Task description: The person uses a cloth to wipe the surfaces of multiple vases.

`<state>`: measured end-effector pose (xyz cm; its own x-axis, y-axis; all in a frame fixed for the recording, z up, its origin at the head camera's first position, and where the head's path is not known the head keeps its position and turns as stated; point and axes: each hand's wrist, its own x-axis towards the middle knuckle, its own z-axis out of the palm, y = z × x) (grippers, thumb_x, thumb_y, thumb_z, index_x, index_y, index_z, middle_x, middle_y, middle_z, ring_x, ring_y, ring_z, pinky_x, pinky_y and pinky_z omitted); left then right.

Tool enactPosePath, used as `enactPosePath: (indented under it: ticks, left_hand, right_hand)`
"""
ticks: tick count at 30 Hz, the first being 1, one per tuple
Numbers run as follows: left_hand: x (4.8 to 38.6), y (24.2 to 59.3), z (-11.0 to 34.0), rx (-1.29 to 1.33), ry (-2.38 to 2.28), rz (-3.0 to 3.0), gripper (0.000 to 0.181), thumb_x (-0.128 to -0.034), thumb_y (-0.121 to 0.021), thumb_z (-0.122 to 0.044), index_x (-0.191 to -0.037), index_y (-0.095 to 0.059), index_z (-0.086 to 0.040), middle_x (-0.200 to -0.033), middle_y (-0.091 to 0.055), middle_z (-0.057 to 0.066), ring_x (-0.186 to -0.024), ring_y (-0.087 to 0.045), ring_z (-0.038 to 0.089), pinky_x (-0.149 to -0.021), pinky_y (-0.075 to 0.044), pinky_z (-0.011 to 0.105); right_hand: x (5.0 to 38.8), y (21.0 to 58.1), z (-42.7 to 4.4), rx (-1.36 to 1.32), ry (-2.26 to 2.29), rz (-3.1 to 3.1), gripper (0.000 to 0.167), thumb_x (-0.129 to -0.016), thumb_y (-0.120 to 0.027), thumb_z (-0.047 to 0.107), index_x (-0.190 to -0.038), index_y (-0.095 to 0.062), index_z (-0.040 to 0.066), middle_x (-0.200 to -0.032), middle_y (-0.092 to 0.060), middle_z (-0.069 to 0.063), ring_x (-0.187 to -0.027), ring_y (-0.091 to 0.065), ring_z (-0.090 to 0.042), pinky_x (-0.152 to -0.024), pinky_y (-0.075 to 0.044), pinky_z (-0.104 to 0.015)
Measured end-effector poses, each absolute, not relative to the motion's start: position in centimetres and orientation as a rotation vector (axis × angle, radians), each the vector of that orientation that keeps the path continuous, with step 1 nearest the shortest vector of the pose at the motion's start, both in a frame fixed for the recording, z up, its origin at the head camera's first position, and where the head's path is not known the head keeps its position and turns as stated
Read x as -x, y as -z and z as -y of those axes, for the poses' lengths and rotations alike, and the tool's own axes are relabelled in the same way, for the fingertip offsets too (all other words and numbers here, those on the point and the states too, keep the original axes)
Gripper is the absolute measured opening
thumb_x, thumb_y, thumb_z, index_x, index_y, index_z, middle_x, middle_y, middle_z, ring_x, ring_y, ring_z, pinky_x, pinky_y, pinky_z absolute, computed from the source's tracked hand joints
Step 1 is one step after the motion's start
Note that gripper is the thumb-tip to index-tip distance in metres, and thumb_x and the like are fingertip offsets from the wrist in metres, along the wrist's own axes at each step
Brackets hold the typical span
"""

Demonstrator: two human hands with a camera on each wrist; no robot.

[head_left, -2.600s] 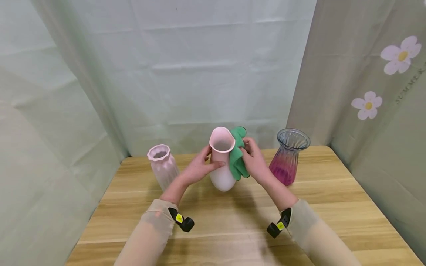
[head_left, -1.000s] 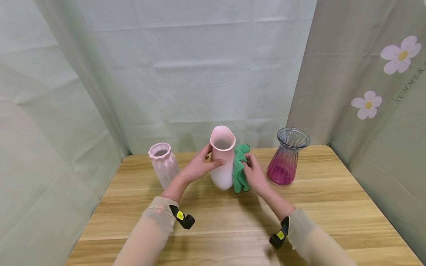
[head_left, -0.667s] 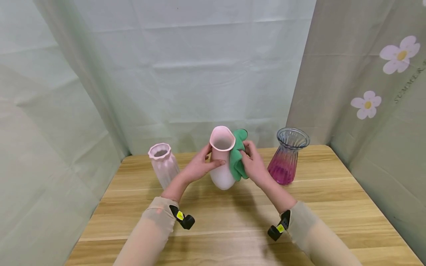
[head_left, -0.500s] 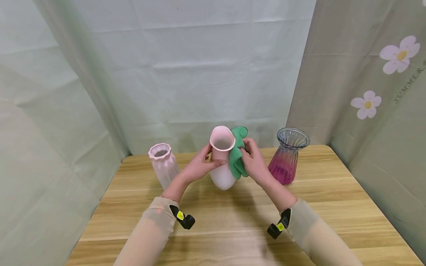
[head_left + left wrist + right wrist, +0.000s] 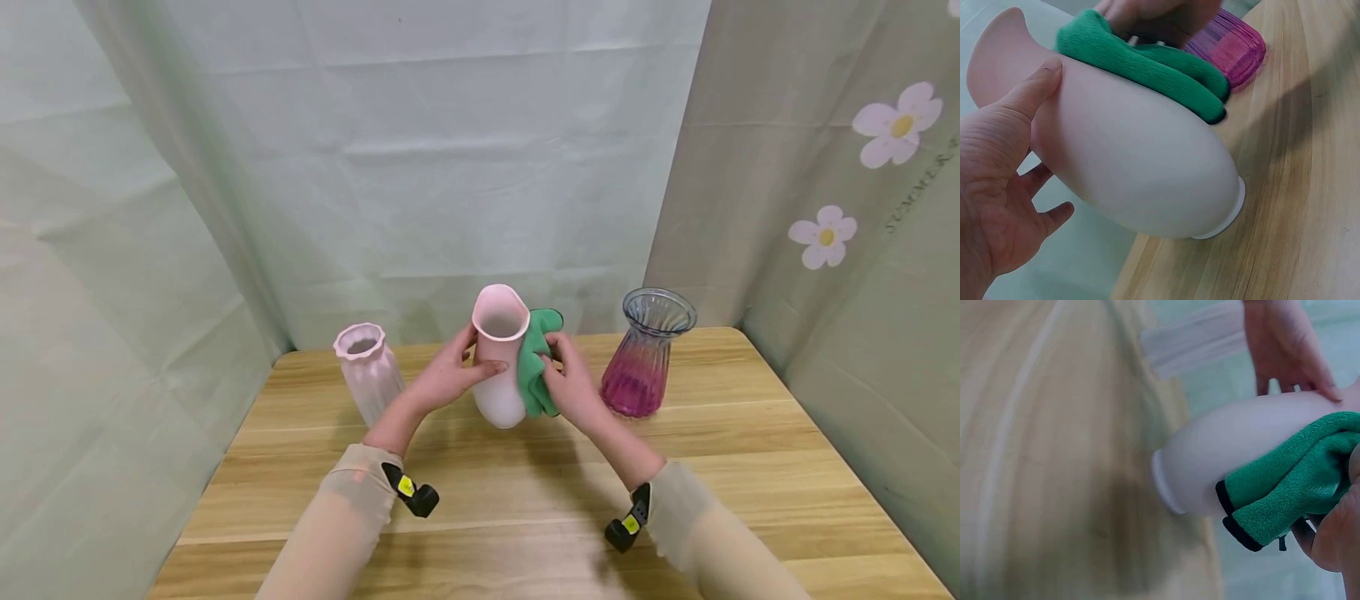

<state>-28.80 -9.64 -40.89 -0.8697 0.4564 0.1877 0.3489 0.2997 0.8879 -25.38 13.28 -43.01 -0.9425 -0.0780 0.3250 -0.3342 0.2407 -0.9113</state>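
A pink-to-white vase (image 5: 501, 400) with a wavy rim stands at the middle of the table, its white foot (image 5: 1225, 215) on the wood in the left wrist view. My left hand (image 5: 446, 377) grips its neck from the left, thumb across the front and fingers behind. On the vase's right side, my right hand (image 5: 568, 379) pinches a folded green cloth (image 5: 534, 367) and presses it against the wall. Dark edging shows on the cloth (image 5: 1291, 487) in the right wrist view. The fingertips behind the cloth are partly hidden.
A pale pink ribbed vase (image 5: 371, 379) stands to the left, partly behind my left forearm. On the right is a glass vase (image 5: 645, 358), clear above and magenta below. Curtains (image 5: 480, 167) hang behind the wooden table (image 5: 510, 517).
My right hand has slid the cloth down, up and now partway down again along the vase's right side. The left hand and the vase have stayed in place.
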Motion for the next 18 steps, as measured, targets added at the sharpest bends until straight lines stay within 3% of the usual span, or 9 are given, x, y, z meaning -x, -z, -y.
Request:
enactPosePath:
  ticks: [9, 18]
  left_hand:
    - [27.2, 38.7, 9.2, -0.762, -1.651, -2.411, 0.076, -0.0948, -0.077, -0.019, -0.158, -0.034, -0.016, -0.159, -0.040, 0.007, -0.148, -0.032, 0.027, -0.118, -0.024, 0.061]
    - [26.2, 37.6, 9.3, -0.760, -1.653, -2.397, 0.079, -0.0949, -0.076, -0.019, -0.160, -0.032, -0.014, -0.160, -0.038, 0.009, -0.149, -0.031, 0.027, -0.119, -0.023, 0.062]
  right_hand:
    - [23.1, 44.8, -13.0, -0.285, -1.792, 2.308, 0.019, -0.105, -0.048, 0.000, -0.124, -0.051, -0.003, -0.129, -0.058, -0.025, -0.128, -0.052, -0.041, -0.099, -0.048, -0.050]
    - [24.3, 49.8, -13.7, -0.185, -1.884, 2.332, 0.019, -0.107, -0.050, 0.007, -0.126, -0.053, 0.006, -0.128, -0.059, -0.015, -0.120, -0.054, -0.026, -0.095, -0.047, -0.034]
